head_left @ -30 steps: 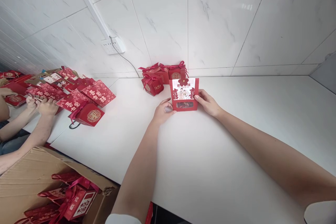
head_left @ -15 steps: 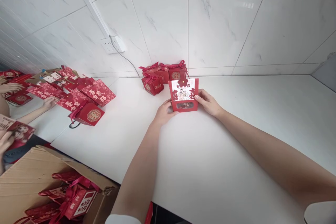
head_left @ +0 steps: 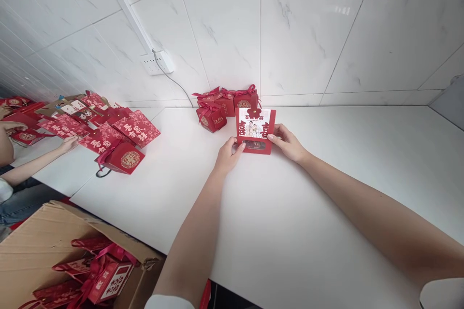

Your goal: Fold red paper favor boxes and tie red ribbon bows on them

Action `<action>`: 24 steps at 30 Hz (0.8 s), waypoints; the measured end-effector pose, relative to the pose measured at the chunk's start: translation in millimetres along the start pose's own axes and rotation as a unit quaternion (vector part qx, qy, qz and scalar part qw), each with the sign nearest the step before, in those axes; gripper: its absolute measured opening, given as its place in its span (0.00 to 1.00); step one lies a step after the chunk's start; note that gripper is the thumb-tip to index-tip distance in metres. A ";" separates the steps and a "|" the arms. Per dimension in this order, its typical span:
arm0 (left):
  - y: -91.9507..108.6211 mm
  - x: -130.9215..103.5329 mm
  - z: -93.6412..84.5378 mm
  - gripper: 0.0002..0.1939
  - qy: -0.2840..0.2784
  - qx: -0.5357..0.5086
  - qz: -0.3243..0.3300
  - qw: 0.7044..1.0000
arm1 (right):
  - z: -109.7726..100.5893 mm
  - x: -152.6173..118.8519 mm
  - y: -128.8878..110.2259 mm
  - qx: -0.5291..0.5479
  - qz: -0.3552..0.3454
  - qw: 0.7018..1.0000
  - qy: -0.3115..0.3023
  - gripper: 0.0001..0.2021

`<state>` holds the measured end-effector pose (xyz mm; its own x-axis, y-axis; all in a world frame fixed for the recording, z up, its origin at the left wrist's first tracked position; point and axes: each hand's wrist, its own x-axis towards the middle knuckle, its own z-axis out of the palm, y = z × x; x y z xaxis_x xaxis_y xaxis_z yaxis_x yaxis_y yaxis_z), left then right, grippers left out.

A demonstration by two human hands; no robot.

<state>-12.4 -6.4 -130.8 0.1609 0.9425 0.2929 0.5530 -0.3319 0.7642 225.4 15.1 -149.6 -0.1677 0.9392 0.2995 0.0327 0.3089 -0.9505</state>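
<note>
Head camera view: you hold a red windowed gift box [head_left: 255, 146] over the white surface [head_left: 308, 217], in front of you and near the tiled wall [head_left: 297, 34]. Your left hand [head_left: 225, 158] has its fingers clamped on the lower left corner, the thumb lying across the front beside the oval window. Your right hand [head_left: 288, 144] grips the right edge, its thumb on the front and its other fingers behind. The box faces you roughly upright; you cannot tell whether its base touches the surface. Its white panel [head_left: 253, 130] carries red characters and a drawn couple, and a red flower tag [head_left: 253, 114] sits at the top.

Just behind it, ribbon-tied red boxes [head_left: 227, 105] stand clustered by the wall. To your left lie red floral bags [head_left: 136, 128], with a gold-emblem red box [head_left: 125, 158] leaning in front of them. A co-worker's hand [head_left: 68, 144] is at the edge of these bags. Nearer you, an open cardboard carton [head_left: 34, 244] holds more red bags and a ribboned box with a white label [head_left: 116, 281].
</note>
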 end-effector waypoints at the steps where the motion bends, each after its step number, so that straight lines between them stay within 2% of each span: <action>1: 0.5 0.0 0.9 0.11 0.003 -0.010 0.007 1.000 | 0.1 -0.2 0.0 0.006 0.001 1.000 -0.002 0.20; 4: -0.2 0.7 2.8 0.11 0.020 -0.020 0.027 0.999 | 0.7 -0.7 -0.5 0.024 0.004 1.000 -0.006 0.19; 9: -1.0 1.8 2.7 0.14 0.049 0.048 0.042 0.997 | 1.2 -0.8 -1.4 0.030 -0.004 0.999 -0.010 0.19; 14: 1.1 1.4 2.2 0.17 0.046 0.053 0.053 0.996 | 0.4 0.0 -0.3 0.024 -0.005 1.000 -0.008 0.19; 24: 0.6 0.8 2.6 0.17 0.035 0.050 0.049 0.997 | 0.8 -0.2 1.7 0.023 0.003 1.000 -0.012 0.21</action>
<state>-9.8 -5.8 -131.6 0.1628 0.8997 0.4051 0.6167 -0.4133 0.6700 224.6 15.3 -151.3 -0.1904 0.9372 0.2923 -0.0121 0.2955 -0.9553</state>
